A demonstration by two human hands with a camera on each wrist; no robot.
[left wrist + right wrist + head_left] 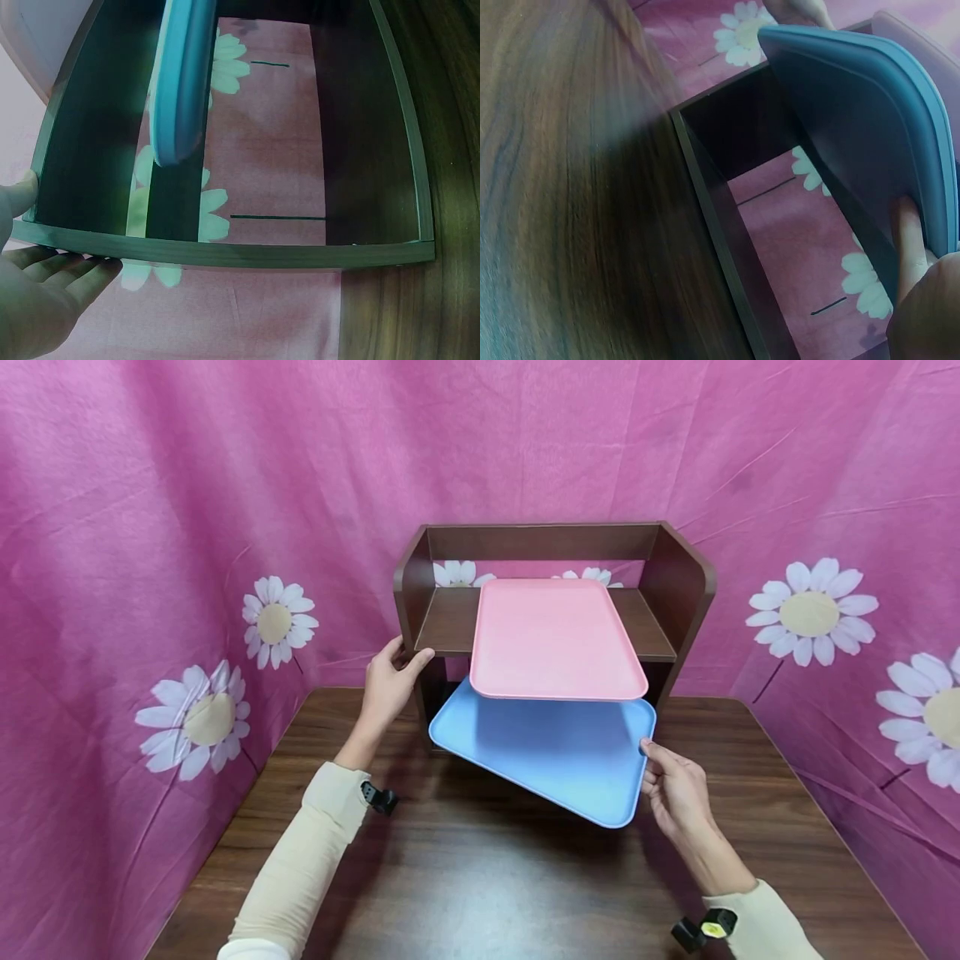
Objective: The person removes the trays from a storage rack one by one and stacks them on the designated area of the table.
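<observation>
Right hand [675, 789] pinching the blue tray's [555, 752] near-right corner, half under the shelf [450, 618] beneath the pink tray [555, 639], left hand [390, 681] gripping the shelf's side; keeping it level should avoid snags.

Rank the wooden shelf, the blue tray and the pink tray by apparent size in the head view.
1. wooden shelf
2. blue tray and pink tray: they look alike, and the pink one partly covers the blue one, so unranked.
</observation>
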